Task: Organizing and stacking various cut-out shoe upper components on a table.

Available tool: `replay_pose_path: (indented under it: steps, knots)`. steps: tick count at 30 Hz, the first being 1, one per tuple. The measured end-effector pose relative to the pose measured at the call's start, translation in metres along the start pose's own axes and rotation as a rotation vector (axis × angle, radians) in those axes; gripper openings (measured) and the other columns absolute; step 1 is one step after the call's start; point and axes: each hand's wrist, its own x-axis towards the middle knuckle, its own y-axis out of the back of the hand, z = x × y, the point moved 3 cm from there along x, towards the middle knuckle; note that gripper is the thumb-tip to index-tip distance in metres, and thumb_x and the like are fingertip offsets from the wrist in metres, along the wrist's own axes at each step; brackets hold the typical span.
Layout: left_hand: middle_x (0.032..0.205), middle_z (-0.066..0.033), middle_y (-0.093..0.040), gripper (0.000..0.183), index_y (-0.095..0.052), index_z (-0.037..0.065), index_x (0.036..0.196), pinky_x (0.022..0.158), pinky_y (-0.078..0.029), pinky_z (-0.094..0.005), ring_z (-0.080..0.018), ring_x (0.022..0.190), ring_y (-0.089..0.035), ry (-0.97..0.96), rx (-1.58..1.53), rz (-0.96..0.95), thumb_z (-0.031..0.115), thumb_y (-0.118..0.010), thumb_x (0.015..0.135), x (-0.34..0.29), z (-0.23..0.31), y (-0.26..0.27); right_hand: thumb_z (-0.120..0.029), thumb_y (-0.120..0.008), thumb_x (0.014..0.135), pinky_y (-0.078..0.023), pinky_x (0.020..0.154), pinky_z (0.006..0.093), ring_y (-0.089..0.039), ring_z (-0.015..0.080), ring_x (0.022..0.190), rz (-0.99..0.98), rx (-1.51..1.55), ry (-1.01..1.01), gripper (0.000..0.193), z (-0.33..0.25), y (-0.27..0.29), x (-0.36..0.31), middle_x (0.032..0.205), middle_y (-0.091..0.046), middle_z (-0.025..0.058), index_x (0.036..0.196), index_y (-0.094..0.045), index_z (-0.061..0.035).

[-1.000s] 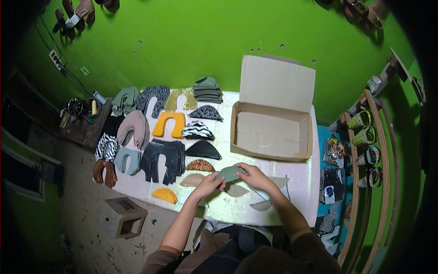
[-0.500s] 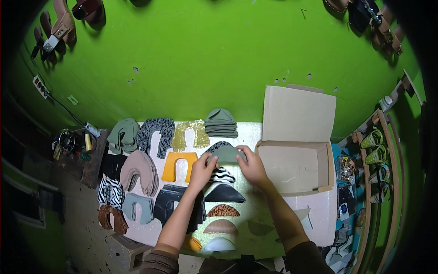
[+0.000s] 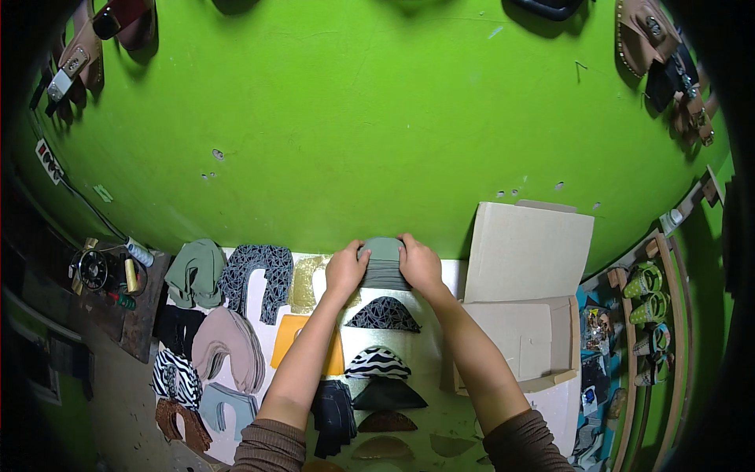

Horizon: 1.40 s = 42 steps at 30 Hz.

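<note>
hands: two, both the person's own; left hand [image 3: 346, 270] and right hand [image 3: 420, 266] reached to the far edge of the table [image 3: 440, 358], against the green wall [image 3: 354, 126].
grey-green stack: one stack of dome-shaped cut pieces [image 3: 383, 263], several layers; exact number could not be told.
grip: both hands closed on the stack, one on each side, fingers curled over its top corners, thumbs on the near face. Neither hand was spread wide.
stack vs grip: sat directly between the two hands, touching both, resting on the table top.
just below the grip: one dark dome piece with a pale web pattern [image 3: 383, 315], then one zebra-striped dome piece [image 3: 377, 363], one black dome piece [image 3: 388, 395], one brown dome piece [image 3: 384, 422], in a column toward the person.
left of the grip: one gold U-shaped piece [image 3: 303, 285] just beside the left hand; further out one dark patterned U piece [image 3: 258, 277] and one grey-green bundle [image 3: 194, 271].
under the left forearm: one orange U piece [image 3: 289, 346], partly covered.
far left, nearer the person: one pink-beige stack [image 3: 228, 346], one zebra-striped piece [image 3: 174, 377], one pale blue piece [image 3: 224, 405], one brown piece [image 3: 179, 422].
right of the grip: one open cardboard box [image 3: 519, 315], lid upright, well clear of the right hand.
wall: several sandals hung up; count uncertain.
</note>
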Motion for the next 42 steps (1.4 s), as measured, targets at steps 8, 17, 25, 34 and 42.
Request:
replay_pose_path:
  steps: [8, 17, 25, 34, 42]
  knots:
    - [0.065, -0.0093, -0.058, 0.035, -0.056, 0.012, 0.109, 0.056, -0.045, -0.0396, -0.0288, 0.063, -0.06, 0.138, -0.082, -0.019, 0.035, -0.06, 0.084, 0.003, -0.024, -0.021, -0.015, -0.052, 0.085, -0.048, 0.068, 0.0428, -0.06, 0.0315, 0.075, 0.103, -0.107, 0.092, 0.023, 0.015, -0.024, -0.004, 0.08, -0.059, 0.0118, 0.106, -0.061, -0.0176]
    - [0.081, -0.0169, -0.066, 0.035, -0.051, 0.009, 0.117, 0.061, -0.049, -0.0428, -0.0335, 0.073, -0.064, -0.021, 0.159, 0.127, 0.032, -0.051, 0.09, -0.012, 0.007, -0.006, -0.013, -0.051, 0.083, -0.047, 0.074, 0.0413, -0.056, 0.0286, 0.087, -0.013, -0.315, 0.06, 0.038, 0.005, -0.009, -0.01, 0.091, -0.055, 0.0119, 0.12, -0.057, -0.0231]
    - [0.078, -0.0195, -0.065, 0.034, -0.056, 0.014, 0.117, 0.067, -0.049, -0.0451, -0.0361, 0.075, -0.063, 0.091, 0.123, 0.009, 0.033, -0.045, 0.092, -0.061, 0.052, 0.038, -0.015, -0.053, 0.08, -0.045, 0.076, 0.0425, -0.052, 0.0303, 0.097, -0.008, -0.243, 0.065, 0.045, -0.012, 0.023, -0.06, 0.108, -0.051, 0.0162, 0.125, -0.053, -0.0188]
    - [0.087, -0.0169, -0.063, 0.019, -0.064, 0.003, 0.096, 0.071, -0.048, -0.039, -0.034, 0.079, -0.061, -0.31, -0.19, -0.133, 0.009, -0.051, 0.084, -0.215, 0.131, 0.014, -0.019, -0.061, 0.07, -0.037, 0.088, 0.0424, -0.046, 0.0285, 0.105, -0.019, -0.188, 0.426, 0.027, -0.038, 0.094, -0.256, 0.105, -0.052, 0.015, 0.091, -0.064, -0.0019]
    - [0.091, -0.0166, -0.062, 0.021, -0.062, 0.001, 0.097, 0.078, -0.046, -0.0394, -0.0337, 0.087, -0.058, -0.211, -0.277, -0.239, 0.008, -0.049, 0.083, -0.337, 0.181, -0.043, -0.014, -0.064, 0.066, -0.037, 0.091, 0.0416, -0.045, 0.0324, 0.108, -0.169, -0.054, 0.387, 0.029, 0.026, 0.136, -0.368, 0.11, -0.05, 0.0195, 0.088, -0.062, 0.0049]
